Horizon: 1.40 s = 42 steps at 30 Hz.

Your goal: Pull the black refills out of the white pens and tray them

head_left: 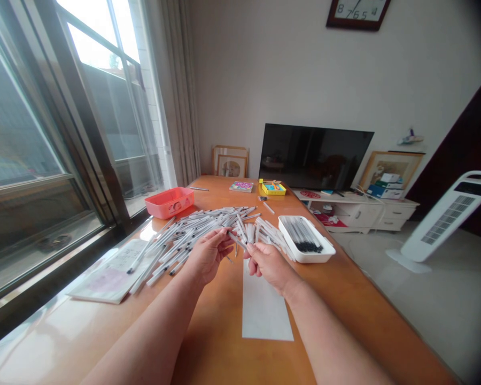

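Observation:
My left hand (213,248) and my right hand (269,263) meet over the middle of the table, fingers pinched. Between them they hold a slim, light-coloured pen (237,240), one end at each hand; its details are too small to make out. Behind and left of my hands spreads a heap of white pens (198,227), many with black ends. Loose white pen barrels (269,233) lie just beyond my right hand. Beneath that hand is a white sheet of paper (264,315). To its right stands a white box (315,258) filled with clear, black-ended sticks.
A red plastic basket (169,203) stands at the table's left edge. A written-on booklet (106,275) lies near the window, with pens across it. Farther back are a yellow box (273,188) and a colourful booklet (241,186). A white tower fan (444,222) stands on the floor at right.

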{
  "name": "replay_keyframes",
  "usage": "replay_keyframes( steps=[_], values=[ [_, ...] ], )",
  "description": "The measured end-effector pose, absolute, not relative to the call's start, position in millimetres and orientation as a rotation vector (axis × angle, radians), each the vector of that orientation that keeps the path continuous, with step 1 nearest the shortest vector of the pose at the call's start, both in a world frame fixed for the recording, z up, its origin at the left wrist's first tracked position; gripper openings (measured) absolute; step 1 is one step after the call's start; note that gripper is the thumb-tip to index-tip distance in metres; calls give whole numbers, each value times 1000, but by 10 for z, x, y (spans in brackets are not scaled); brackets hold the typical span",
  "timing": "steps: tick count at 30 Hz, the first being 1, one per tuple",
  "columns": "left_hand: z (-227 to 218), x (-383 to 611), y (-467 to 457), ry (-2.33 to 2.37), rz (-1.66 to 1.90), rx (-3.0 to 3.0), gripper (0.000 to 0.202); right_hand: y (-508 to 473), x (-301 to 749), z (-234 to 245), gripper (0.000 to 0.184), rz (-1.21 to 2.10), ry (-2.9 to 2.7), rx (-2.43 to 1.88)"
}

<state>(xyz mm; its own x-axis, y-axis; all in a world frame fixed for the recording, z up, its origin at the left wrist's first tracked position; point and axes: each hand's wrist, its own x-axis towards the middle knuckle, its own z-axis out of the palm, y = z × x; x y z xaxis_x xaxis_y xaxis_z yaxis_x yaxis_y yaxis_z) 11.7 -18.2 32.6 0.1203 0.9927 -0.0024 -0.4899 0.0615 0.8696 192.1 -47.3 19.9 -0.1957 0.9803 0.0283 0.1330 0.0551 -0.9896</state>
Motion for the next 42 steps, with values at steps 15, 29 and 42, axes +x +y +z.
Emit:
replay_keyframes(
  steps=[15,29,42],
  values=[
    [337,112,-202,811,1269,836,30,-481,1915,211,46,1254,-1491,-1174],
    [330,96,-190,730,1261,850,31,-490,1905,217,48,1291,-1470,-1154],
    [297,102,-149,853,1373,762,27,-497,1881,223,31,1176,-1466,-1155]
  ],
)
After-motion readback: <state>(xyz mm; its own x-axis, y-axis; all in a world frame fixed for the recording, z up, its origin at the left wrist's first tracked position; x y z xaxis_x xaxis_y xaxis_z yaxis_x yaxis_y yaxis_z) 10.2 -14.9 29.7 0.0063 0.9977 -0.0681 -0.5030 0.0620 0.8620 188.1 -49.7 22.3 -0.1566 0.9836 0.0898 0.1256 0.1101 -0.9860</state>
